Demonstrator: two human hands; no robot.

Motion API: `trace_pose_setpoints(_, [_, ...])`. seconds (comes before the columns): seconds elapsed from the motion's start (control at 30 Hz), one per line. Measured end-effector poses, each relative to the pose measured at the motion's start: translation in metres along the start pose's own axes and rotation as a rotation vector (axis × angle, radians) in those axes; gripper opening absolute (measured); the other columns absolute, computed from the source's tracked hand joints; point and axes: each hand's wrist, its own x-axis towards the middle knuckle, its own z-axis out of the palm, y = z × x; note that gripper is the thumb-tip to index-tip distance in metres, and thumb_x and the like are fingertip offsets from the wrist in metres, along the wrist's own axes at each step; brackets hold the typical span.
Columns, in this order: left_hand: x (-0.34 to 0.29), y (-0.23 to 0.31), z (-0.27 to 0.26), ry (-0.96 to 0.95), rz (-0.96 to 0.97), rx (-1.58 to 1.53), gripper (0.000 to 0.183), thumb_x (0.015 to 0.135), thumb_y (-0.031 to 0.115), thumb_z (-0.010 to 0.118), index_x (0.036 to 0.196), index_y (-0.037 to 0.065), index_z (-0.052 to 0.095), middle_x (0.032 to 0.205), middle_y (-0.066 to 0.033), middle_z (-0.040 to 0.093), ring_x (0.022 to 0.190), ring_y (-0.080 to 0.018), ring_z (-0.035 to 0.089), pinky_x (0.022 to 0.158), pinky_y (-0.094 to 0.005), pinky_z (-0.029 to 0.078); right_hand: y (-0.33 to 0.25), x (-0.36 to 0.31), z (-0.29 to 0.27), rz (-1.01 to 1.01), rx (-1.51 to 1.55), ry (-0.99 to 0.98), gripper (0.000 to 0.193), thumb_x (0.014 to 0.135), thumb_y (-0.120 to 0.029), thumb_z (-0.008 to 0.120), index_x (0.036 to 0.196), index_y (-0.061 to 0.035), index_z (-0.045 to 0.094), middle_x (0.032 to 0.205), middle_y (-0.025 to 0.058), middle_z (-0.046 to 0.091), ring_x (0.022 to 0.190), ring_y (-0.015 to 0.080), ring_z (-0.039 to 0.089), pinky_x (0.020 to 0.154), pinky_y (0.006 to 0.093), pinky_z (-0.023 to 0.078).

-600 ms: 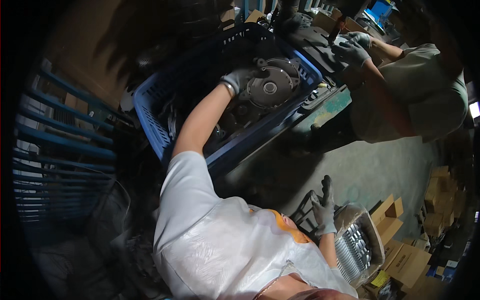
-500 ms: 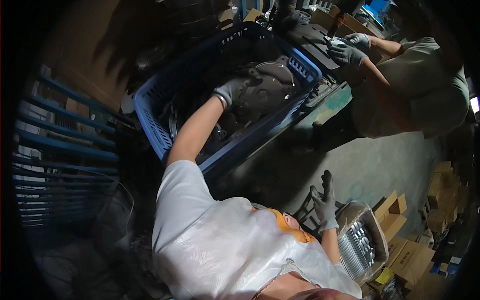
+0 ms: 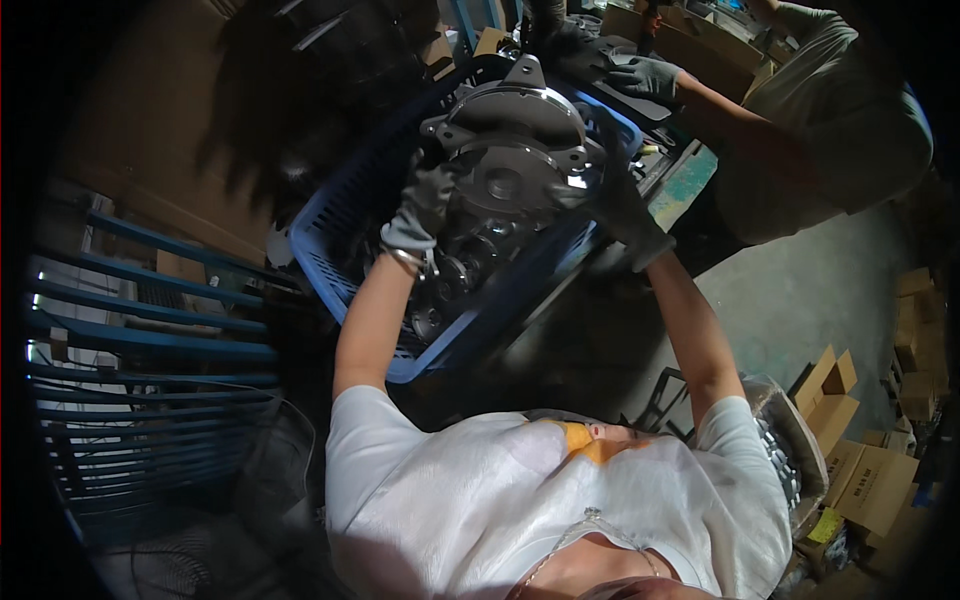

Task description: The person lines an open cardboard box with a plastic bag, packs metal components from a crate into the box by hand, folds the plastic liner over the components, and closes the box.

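Note:
A blue plastic crate (image 3: 320,250) holds several round dark metal parts (image 3: 450,275). At its far end are grey round metal covers (image 3: 500,175) with rims and pierced lugs, one overlapping another. My left hand (image 3: 425,205), in a grey glove, grips the left edge of the nearer cover, fingers partly in shadow. My right hand (image 3: 625,210), gloved too, reaches to the cover's right side with its thumb near the rim. Motion and shadow smear its fingers, so its grip is unclear.
Across the crate's far right corner, a co-worker's gloved hand (image 3: 645,78) rests by a flat grey surface. Blue slatted racking (image 3: 150,340) stands at left. At right are open cardboard boxes (image 3: 830,400) and a plastic-lined box of metal pieces (image 3: 785,460).
My right hand has swung from beside the box of metal pieces up to the crate. The cover by my left hand now appears raised and more tilted. The co-worker's hands have shifted left.

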Motion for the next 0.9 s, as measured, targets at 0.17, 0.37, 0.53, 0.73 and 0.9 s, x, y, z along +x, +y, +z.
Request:
trace_pose_setpoints(0.17, [-0.017,0.075,0.019,0.443,-0.392,-1.294,0.050,0.084,0.009,0.059,0.131,0.002,0.044,0.122,-0.0120,0.056,0.109,-0.0234,0.057,0.095,-0.0347,0.047,-0.021,-0.014,0.047,-0.068,0.309,0.223,0.094,0.065,-0.005,0.083,0.140,-0.0046,0.027,0.131,0.0142,0.042,0.111,0.0225,0.054,0.093,0.0342,0.050])
trace_pose_setpoints(0.37, [-0.049,0.062,0.031,0.255,-0.249,-0.309,0.046,0.085,0.008,0.055,0.129,0.000,0.046,0.124,-0.0120,0.055,0.111,-0.0216,0.056,0.093,-0.0343,0.049,-0.001,-0.045,0.037,-0.051,0.354,0.058,0.078,0.073,-0.009,0.078,0.138,-0.0048,0.034,0.129,0.0092,0.046,0.116,0.0193,0.048,0.097,0.0341,0.044])
trace_pose_setpoints(0.53, [-0.056,0.067,0.017,0.322,-0.105,-0.478,0.050,0.087,0.019,0.058,0.132,0.003,0.045,0.127,-0.0128,0.054,0.112,-0.0262,0.056,0.097,-0.0379,0.047,-0.011,-0.036,0.007,0.369,0.189,-0.138,0.063,0.076,-0.009,0.075,0.130,-0.0012,0.043,0.121,0.0161,0.055,0.112,0.0252,0.055,0.098,0.0326,0.045])
trace_pose_setpoints(0.73, [-0.089,0.057,0.041,0.453,-0.503,-1.102,0.055,0.087,0.030,0.061,0.132,0.004,0.044,0.129,-0.0125,0.052,0.115,-0.0279,0.053,0.097,-0.0398,0.045,-0.035,-0.049,0.022,0.012,-0.408,-0.179,0.144,0.049,-0.032,0.091,0.146,-0.0079,-0.011,0.139,0.0261,0.037,0.126,0.0393,0.044,0.106,0.0404,0.039])
trace_pose_setpoints(0.9, [-0.128,0.036,0.048,0.557,-0.437,-0.923,0.036,0.088,0.021,0.060,0.119,0.003,0.055,0.120,-0.0138,0.057,0.112,-0.0293,0.055,0.094,-0.0381,0.045,-0.009,-0.077,0.039,0.095,-0.156,-0.026,0.138,0.054,-0.028,0.089,0.145,-0.0133,-0.013,0.138,0.0179,0.041,0.122,0.0356,0.049,0.103,0.0390,0.043])
